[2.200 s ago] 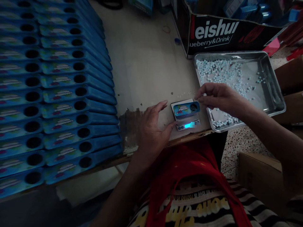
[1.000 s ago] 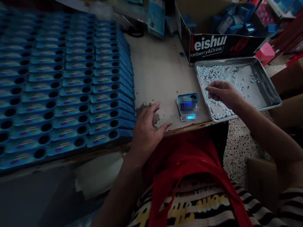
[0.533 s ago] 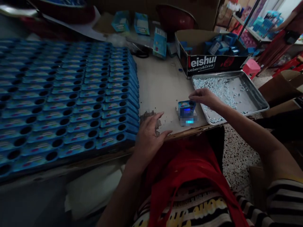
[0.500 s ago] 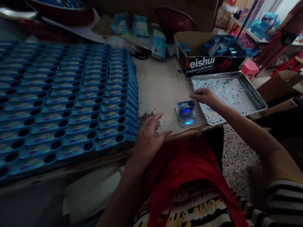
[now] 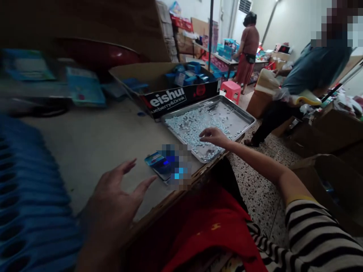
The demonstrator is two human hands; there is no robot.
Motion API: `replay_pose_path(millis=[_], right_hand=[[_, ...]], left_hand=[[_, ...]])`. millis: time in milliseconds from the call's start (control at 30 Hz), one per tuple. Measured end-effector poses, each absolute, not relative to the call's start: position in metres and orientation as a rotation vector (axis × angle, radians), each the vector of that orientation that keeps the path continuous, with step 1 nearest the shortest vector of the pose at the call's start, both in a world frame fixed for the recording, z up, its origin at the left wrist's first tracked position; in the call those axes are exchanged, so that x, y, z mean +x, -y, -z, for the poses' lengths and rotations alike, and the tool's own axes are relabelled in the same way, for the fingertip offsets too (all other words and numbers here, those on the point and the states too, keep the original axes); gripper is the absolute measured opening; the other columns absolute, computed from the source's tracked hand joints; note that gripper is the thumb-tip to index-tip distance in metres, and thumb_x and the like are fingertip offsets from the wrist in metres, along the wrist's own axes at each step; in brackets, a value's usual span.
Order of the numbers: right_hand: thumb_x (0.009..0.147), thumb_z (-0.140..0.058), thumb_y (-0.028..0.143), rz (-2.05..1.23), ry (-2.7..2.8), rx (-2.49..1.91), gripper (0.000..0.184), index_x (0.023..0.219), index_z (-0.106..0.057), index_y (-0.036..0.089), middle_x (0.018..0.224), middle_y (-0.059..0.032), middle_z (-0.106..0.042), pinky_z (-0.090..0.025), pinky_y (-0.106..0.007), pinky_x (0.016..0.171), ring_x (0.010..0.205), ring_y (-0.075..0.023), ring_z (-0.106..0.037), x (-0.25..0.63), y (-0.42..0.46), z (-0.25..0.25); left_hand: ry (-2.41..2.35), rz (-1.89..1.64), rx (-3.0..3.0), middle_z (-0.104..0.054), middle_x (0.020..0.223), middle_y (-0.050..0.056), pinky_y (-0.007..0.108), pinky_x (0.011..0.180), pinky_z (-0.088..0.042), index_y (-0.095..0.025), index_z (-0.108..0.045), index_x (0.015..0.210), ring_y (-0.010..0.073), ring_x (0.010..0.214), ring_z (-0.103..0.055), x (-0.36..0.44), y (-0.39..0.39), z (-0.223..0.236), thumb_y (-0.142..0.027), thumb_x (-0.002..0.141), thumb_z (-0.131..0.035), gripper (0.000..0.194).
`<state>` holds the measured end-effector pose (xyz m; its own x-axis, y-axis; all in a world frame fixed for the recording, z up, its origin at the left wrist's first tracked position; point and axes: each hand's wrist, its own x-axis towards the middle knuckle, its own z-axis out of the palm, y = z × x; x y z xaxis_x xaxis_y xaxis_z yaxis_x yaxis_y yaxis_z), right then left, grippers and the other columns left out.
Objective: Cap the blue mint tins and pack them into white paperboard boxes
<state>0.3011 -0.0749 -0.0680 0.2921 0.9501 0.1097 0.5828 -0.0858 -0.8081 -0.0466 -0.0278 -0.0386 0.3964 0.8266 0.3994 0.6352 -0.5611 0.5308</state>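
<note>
My left hand is held above the table in front of me, thumb and fingers spread, holding nothing. My right hand hovers over the metal tray, its fingertips just above the small pale blue pellets. Thumb and fingers look slightly apart, and I see nothing between them. Between my hands, near the table edge, a small blue box sits on or against a flat device with a glowing blue display, which is partly pixelated. Rows of blue boxes with round dark holes stand at the left, smeared by motion.
Behind the tray stands an open carton with several blue packs in it. Blue packages and a red bowl are at the back. A pink stool, one person in blue and another farther off are beyond the table.
The view has swung to the right. My right hand has moved from beside the blue box to over the pellets in the tray. My left hand stays spread.
</note>
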Motion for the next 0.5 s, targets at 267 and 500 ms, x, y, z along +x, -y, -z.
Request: replay_pose_path(millis=[267,500], right_hand=[[0.080,-0.076,0.010,-0.735,1.279,-1.802,0.030,0.109,-0.080,0.010,0.056,0.0128,-0.045,-0.031,-0.023,0.063,0.058,-0.0068,-0.042,0.305,0.085,0.076],[0.090,-0.071,0.012,-0.698,1.268,-1.839,0.029,0.118,-0.076,0.012,0.077,0.0057,-0.068,-0.043,-0.022,0.075,0.071,-0.0085,-0.058,0.301,0.084,0.085]], left_hand=[[-1.496,-0.722,2.252,-0.069,0.140,0.011,0.060,0.097,-0.059,-0.029,-0.063,0.145,0.0413,0.107,-0.070,-0.052,0.029,0.028,-0.074,0.089,-0.053,0.072],[-1.391,-0.940,2.153,-0.061,0.093,-0.007,0.049,0.075,-0.057,-0.069,-0.057,0.136,0.0220,0.060,-0.055,-0.056,0.035,0.017,-0.061,0.095,-0.057,0.042]])
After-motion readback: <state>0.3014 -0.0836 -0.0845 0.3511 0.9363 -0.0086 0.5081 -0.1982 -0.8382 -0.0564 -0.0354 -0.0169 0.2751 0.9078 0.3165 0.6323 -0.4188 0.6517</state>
